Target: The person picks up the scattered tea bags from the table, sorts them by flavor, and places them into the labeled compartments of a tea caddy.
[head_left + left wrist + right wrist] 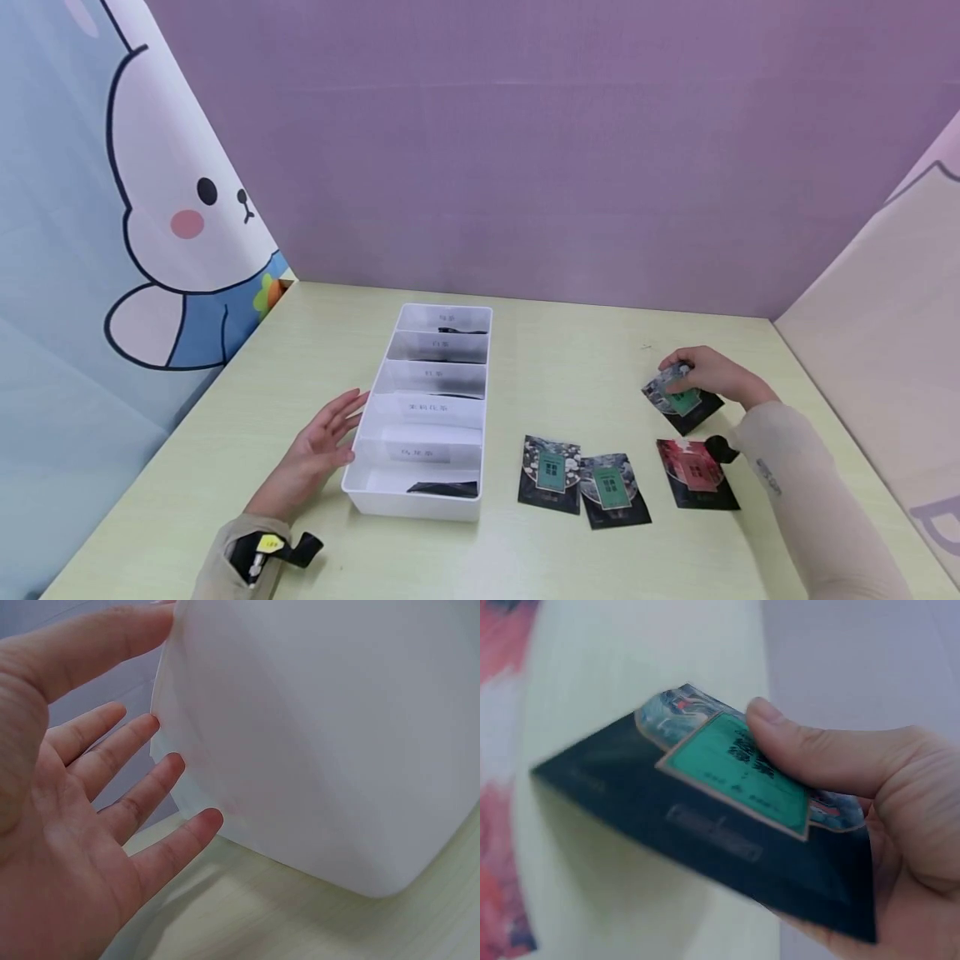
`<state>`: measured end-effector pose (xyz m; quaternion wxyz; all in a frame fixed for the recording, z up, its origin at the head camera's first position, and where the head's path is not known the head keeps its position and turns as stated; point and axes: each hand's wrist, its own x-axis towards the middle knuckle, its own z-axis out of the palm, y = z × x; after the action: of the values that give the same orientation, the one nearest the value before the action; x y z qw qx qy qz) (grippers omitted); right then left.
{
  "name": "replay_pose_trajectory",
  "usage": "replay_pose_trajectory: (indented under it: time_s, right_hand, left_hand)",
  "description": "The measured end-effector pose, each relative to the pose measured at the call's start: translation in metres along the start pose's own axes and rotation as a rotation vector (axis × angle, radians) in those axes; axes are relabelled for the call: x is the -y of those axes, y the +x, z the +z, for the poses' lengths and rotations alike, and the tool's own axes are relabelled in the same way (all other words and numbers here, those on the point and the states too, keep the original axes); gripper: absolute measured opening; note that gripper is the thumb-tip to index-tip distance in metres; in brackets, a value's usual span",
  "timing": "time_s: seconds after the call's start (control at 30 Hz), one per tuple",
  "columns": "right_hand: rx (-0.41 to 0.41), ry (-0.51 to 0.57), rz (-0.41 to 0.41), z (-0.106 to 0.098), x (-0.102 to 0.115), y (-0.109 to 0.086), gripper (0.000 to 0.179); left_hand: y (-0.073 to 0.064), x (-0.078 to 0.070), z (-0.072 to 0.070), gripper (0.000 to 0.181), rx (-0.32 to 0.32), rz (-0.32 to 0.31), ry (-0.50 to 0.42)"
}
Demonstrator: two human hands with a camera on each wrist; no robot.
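My right hand (712,372) pinches a dark tea sachet (696,415) with a green label, at the right of the table. In the right wrist view the thumb presses on the green label of this tea sachet (705,817), and its lower edge tilts away from the palm. My left hand (318,442) has its fingers spread at the left side of a white divided box (412,506). In the left wrist view the thumb and fingertips are right at the edge of the white box (322,750).
Two green-labelled sachets (550,473) (615,492) lie side by side right of the box. A red sachet (697,475) lies below my right hand. Labels mark the box's compartments, and black packets (442,488) lie in some. A purple wall (525,167) stands behind the table.
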<state>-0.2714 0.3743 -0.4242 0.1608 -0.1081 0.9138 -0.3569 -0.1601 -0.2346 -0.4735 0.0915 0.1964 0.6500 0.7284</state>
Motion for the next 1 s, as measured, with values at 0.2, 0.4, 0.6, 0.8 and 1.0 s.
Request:
replay_pose_trajectory:
  time_s: [0.2, 0.4, 0.6, 0.8, 1.0]
  right_hand:
    - [-0.058, 0.0, -0.01, -0.006, 0.011, 0.004, 0.039]
    - [-0.072, 0.093, 0.014, -0.006, 0.023, 0.005, 0.032]
    - [-0.09, 0.193, -0.04, -0.002, 0.039, 0.007, 0.029]
    - [-0.108, 0.249, -0.089, 0.002, 0.059, 0.01, 0.031]
    - [-0.096, 0.288, -0.132, 0.011, 0.081, 0.011, 0.032]
  left_hand:
    - [0.0, -0.002, 0.001, 0.078, -0.009, -0.008, 0.012]
    - [0.0, -0.003, 0.002, 0.079, -0.026, -0.031, 0.026]
    - [-0.001, -0.002, 0.002, 0.077, -0.008, -0.017, 0.009]
    - [0.001, -0.001, 0.0, 0.077, 0.017, 0.006, -0.017]
    - [0.001, 0.001, -0.001, 0.076, 0.016, 0.003, -0.022]
